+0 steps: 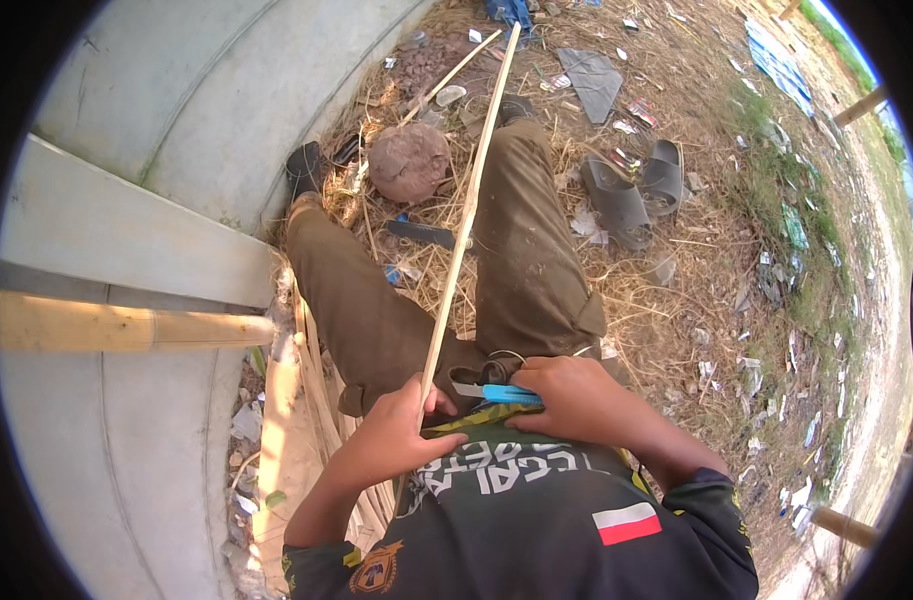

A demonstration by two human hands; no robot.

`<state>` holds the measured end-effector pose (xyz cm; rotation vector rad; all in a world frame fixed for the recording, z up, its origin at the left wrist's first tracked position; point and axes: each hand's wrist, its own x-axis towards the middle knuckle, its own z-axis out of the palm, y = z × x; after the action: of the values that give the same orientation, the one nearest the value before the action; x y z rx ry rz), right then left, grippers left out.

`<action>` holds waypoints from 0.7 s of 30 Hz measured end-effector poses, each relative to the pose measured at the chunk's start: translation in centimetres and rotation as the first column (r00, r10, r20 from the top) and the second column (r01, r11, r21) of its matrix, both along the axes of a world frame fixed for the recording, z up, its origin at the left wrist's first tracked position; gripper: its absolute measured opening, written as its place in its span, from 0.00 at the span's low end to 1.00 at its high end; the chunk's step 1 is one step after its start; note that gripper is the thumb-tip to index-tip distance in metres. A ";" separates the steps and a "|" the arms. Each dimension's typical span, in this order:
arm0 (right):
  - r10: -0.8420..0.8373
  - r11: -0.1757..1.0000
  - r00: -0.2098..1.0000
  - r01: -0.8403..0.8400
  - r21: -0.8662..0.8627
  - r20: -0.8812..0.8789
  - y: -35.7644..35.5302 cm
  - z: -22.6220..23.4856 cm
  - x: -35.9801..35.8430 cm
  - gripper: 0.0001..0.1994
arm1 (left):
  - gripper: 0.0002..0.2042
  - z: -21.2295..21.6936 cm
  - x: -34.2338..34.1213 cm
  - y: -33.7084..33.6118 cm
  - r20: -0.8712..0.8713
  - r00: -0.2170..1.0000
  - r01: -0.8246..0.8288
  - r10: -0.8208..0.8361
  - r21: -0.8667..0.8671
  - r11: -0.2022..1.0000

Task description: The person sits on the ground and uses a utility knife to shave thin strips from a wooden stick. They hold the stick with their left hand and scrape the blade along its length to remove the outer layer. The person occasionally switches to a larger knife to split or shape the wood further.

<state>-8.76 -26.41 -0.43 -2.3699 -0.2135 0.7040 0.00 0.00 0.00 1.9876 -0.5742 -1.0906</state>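
left hand (pixel 398 424) pinches pale strip (pixel 467 215); right hand (pixel 568 400) grips blue cutter (pixel 509 394); probably trimming; next stroke needs steady strip.

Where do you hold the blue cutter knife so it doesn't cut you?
Probably best by its blue handle, coming from the right, as the right hand does: the handle is long and chunky, while the bare metal blade sticks out leftward, toward the left hand.

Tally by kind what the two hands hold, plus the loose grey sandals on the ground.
Pale strip, in the left hand: 1
Blue-handled knife, in the right hand: 1
Grey sandals: 2
Total: 4
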 end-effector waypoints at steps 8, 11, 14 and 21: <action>0.192 0.977 0.969 -0.174 -0.122 0.155 1.3 -0.1 -0.8 0.22 | 0.24 -1.8 -3.3 -0.6 0.266 0.961 0.062 -0.082 0.084 0.995; 0.237 0.971 0.956 -0.239 -0.009 0.171 0.6 -0.8 -0.7 0.22 | 0.22 -0.5 -3.3 -0.4 0.227 0.954 0.177 -0.194 0.093 0.980; 0.353 0.935 0.931 -0.354 -0.004 0.090 0.5 -1.7 -0.4 0.21 | 0.21 -1.3 -3.5 -0.3 0.287 0.928 0.234 -0.237 0.045 0.971; 0.425 0.853 0.891 -0.334 0.401 -0.162 -0.5 -1.8 2.6 0.19 | 0.18 -1.1 -2.9 -1.5 -0.015 0.971 0.239 -0.239 -0.003 0.971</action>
<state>-6.11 -26.91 -2.24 -1.8776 -0.6645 1.0390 -2.88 -1.54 -1.08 1.9433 -0.8225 -1.2478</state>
